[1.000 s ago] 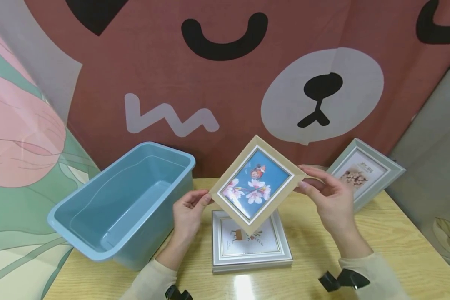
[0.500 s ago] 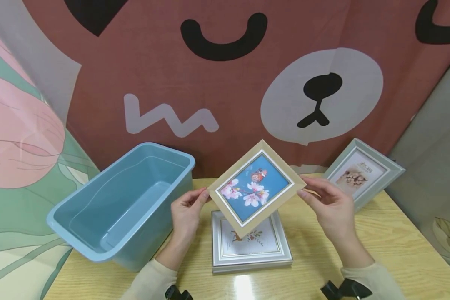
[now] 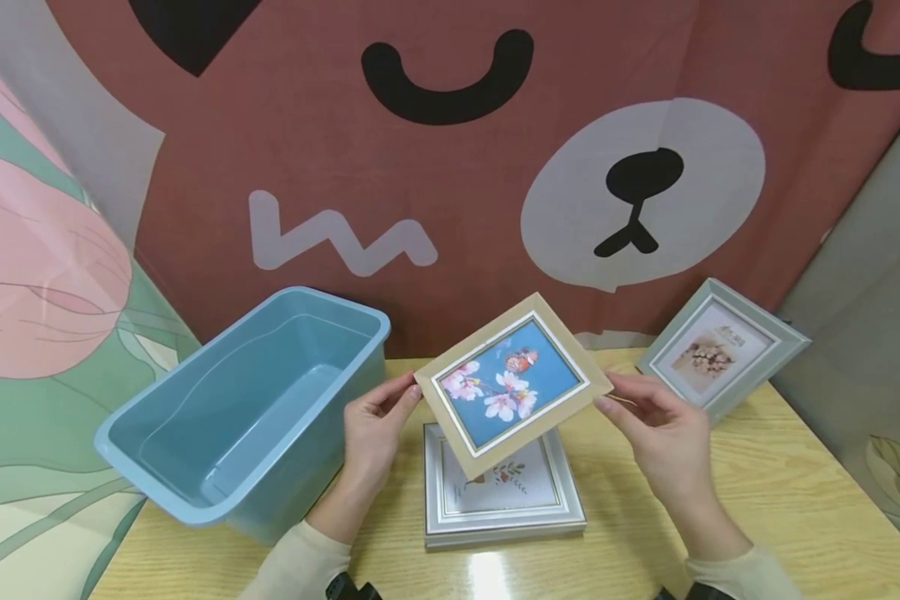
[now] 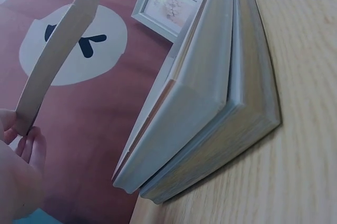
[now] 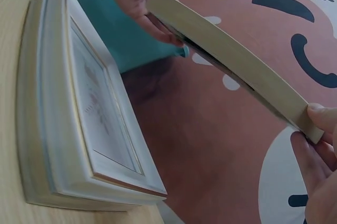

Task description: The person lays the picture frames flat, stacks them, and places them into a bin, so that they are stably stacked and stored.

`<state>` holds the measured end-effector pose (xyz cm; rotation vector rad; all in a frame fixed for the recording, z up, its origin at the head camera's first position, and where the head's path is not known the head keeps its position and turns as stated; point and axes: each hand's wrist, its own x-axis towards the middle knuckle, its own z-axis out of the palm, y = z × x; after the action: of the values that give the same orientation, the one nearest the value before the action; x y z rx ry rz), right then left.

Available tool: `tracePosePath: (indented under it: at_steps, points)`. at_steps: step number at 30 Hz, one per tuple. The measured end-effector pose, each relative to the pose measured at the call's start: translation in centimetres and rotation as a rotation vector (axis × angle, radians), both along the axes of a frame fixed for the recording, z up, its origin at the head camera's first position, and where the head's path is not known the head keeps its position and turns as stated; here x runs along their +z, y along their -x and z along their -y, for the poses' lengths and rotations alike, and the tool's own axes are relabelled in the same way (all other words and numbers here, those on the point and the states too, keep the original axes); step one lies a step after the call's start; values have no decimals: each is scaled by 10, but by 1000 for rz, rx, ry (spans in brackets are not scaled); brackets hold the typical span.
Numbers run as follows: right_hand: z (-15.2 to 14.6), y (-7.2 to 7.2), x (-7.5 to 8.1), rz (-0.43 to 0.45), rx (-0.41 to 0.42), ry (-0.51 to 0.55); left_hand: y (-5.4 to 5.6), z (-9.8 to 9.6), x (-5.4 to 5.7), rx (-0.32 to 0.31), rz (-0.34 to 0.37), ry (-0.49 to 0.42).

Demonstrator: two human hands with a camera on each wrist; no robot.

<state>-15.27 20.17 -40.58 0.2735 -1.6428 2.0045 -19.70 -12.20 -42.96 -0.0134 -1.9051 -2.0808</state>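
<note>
A beige picture frame [image 3: 513,383] with a blue picture of pink blossoms and an orange butterfly-like figure is held up between both hands, tilted. My left hand [image 3: 375,425] pinches its left corner between thumb and fingers. At the opposite corner, my right hand [image 3: 667,442] pinches it the same way. Below it, a silver picture frame [image 3: 504,521] lies face up, partly covered from above in the head view. In the left wrist view this silver frame [image 4: 179,124] rests on another frame [image 4: 237,134], making a stack, and the beige frame [image 4: 58,56] shows edge-on.
A blue plastic bin [image 3: 262,417] stands left of the hands on the wooden table [image 3: 795,500]. At the back right, a grey-green picture frame [image 3: 723,350] leans tilted. Behind the table hangs a reddish-brown cloth [image 3: 480,183] with a bear's face.
The beige frame has turned slightly clockwise, its top corner moving right and down and its lower corner left. Both hands keep their pinch on it. The bin and other frames stay put.
</note>
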Motion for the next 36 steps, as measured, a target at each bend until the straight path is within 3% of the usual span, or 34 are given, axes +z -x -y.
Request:
tracePosePath:
  at_steps: [6,12,24,36]
  points:
    - [6,-7,-4,-14,-9,27,-2,1,1,-39,1,4]
    - [9,-13,-8,59,-41,8,-3,1,2,-92,-18,-7]
    - [13,-24,-12,129,-127,-60,-3,4,-5,-174,-117,78]
    - [21,-36,-22,217,-200,-121,-3,6,0,-206,-35,162]
